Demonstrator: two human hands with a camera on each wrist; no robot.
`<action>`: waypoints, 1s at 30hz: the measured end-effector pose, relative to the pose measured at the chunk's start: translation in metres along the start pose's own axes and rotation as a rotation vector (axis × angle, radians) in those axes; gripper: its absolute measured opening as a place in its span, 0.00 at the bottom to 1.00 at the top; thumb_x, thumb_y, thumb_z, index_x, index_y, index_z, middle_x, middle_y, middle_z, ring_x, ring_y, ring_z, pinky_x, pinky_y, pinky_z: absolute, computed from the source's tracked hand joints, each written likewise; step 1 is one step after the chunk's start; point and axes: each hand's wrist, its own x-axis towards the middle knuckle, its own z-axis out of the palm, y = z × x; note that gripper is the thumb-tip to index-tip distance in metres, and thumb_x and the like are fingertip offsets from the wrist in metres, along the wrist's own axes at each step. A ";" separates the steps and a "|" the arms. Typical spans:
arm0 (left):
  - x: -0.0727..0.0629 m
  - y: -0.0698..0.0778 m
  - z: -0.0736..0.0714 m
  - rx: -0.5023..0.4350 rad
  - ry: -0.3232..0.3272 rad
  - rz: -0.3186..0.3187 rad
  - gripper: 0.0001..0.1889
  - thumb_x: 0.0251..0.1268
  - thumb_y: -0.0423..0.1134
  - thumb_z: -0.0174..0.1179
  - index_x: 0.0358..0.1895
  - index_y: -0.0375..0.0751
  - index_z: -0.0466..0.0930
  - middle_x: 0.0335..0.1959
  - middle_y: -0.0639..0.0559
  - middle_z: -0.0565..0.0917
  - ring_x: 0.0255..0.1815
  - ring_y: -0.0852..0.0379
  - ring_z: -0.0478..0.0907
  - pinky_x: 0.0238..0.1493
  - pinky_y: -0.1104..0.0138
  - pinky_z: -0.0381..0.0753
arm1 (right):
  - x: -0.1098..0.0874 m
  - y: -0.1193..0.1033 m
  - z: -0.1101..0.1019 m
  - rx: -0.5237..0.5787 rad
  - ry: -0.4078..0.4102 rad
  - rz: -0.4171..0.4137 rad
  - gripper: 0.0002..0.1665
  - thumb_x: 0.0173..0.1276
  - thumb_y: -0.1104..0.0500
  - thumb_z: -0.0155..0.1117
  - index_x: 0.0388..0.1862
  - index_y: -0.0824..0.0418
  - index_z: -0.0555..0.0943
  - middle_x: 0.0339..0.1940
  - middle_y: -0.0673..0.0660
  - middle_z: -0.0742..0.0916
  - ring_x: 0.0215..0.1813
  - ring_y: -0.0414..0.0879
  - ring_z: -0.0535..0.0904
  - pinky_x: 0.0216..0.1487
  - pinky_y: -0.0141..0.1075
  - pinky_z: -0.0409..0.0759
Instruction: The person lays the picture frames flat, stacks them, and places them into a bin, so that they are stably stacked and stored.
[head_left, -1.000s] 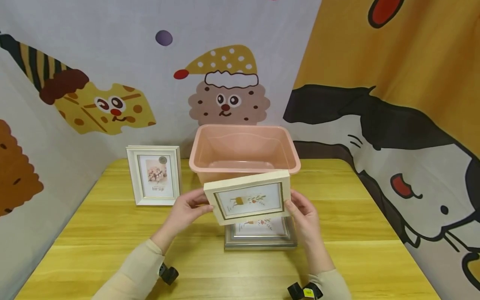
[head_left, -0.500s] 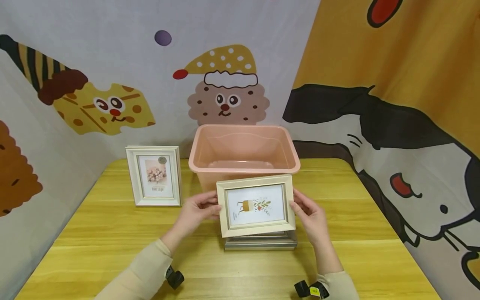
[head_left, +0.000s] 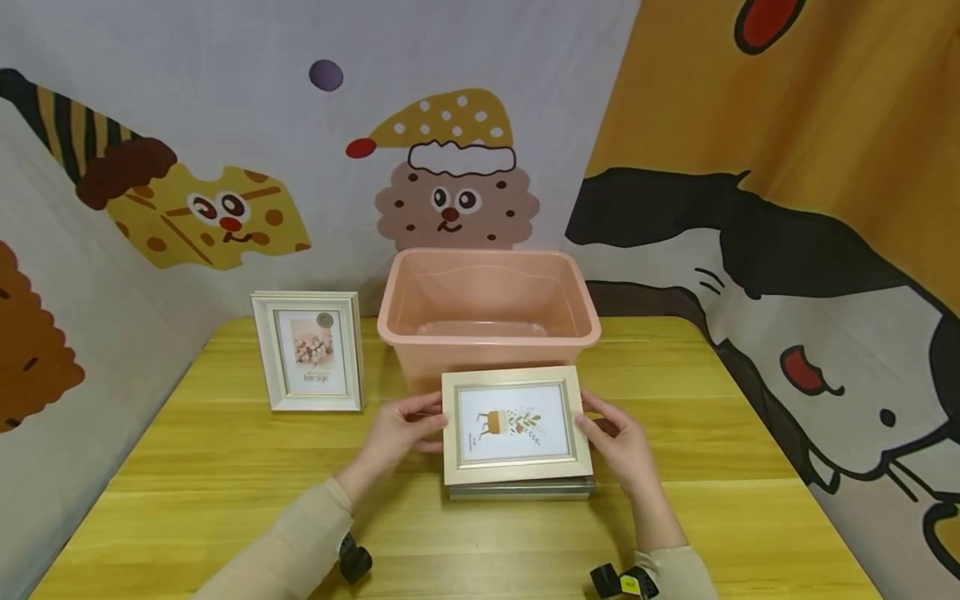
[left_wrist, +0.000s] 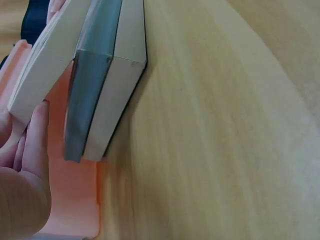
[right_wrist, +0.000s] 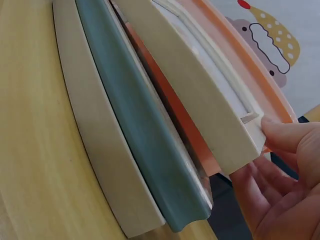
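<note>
My left hand (head_left: 397, 433) and right hand (head_left: 622, 442) hold a cream picture frame (head_left: 513, 421) by its two short sides, thumbs on the front. A print of a brown animal-shaped pot with leafy sprigs lies sideways in it. Directly beneath is a grey picture frame (right_wrist: 140, 115), resting flat on another cream picture frame (right_wrist: 105, 125) on the table. The held frame tilts: its near edge is right at the grey frame, while a wedge-shaped gap shows under it in both wrist views. Most of the stack is hidden from above.
Behind the stack stands a pink plastic tub (head_left: 487, 341) with nothing visible inside. At the left, a white picture frame (head_left: 268, 358) with a flower print stands upright, another frame edge showing behind it. A cartoon-printed curtain (head_left: 247, 50) hangs behind the wooden table (head_left: 225, 467).
The cream frame has come down and toward me over the grey frame, turning from a slanted angle to nearly level. Both hands have moved with it, still holding its sides.
</note>
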 end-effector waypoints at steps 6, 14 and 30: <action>0.005 -0.004 0.000 0.009 -0.037 -0.053 0.25 0.67 0.25 0.60 0.66 0.21 0.68 0.52 0.34 0.79 0.46 0.52 0.82 0.42 0.52 0.86 | 0.001 0.004 0.000 -0.035 -0.026 0.091 0.26 0.68 0.63 0.68 0.65 0.65 0.78 0.55 0.67 0.82 0.34 0.39 0.78 0.32 0.32 0.81; 0.009 -0.004 0.002 0.018 -0.045 -0.067 0.25 0.68 0.25 0.60 0.65 0.19 0.68 0.51 0.35 0.78 0.45 0.52 0.82 0.41 0.54 0.86 | 0.002 0.005 -0.001 -0.085 -0.023 0.128 0.26 0.69 0.62 0.68 0.65 0.64 0.78 0.54 0.66 0.83 0.40 0.41 0.78 0.38 0.30 0.80; 0.014 -0.011 0.002 0.066 -0.094 -0.082 0.24 0.71 0.26 0.57 0.66 0.17 0.65 0.63 0.23 0.71 0.52 0.46 0.80 0.42 0.54 0.86 | 0.005 0.013 -0.001 -0.135 -0.030 0.093 0.24 0.69 0.65 0.66 0.63 0.67 0.78 0.52 0.68 0.84 0.41 0.43 0.77 0.38 0.28 0.78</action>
